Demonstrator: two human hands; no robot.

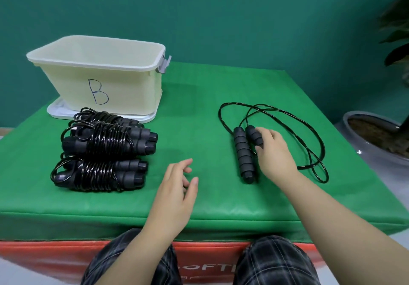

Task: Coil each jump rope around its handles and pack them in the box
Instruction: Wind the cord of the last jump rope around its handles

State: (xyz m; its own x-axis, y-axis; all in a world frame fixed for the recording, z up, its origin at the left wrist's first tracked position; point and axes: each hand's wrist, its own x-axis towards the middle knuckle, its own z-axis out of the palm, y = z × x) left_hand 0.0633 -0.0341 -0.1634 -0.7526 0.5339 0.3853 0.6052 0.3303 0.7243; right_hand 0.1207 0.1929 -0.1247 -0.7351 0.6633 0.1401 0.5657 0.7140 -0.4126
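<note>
While the loose rope (276,134) lies uncoiled on the right half of the green desk (194,129), its two foam handles (242,151) sit side by side, touching, with the cord looping out behind them and round to the right. The right hand (273,151) rests on the right-hand handle, fingers curled over its upper part in what looks like the start of a grip; whether the thumb closes underneath is hidden. The left hand (177,187) hovers over the desk nearer the middle, fingers relaxed and apart, holding nothing.

Three coiled ropes (104,149) lie bundled on the left of the desk, just in front of the box (99,72), a pale tub marked B that stands on a white lid (57,110); as far as its interior shows, nothing is packed yet.

The handles look ribbed and spongy, so they should give a little under the fingers and not slip; both together make the natural place to hold, clasped as one core near one end so the rest stays free for winding. The cord looks thin, glossy and springy, likely light but prone to unwind or tangle where its loops cross, so each turn probably needs tension and the tail tucking. A finished bundle should be light and sturdy, easy to lift by its wrapped middle
</note>
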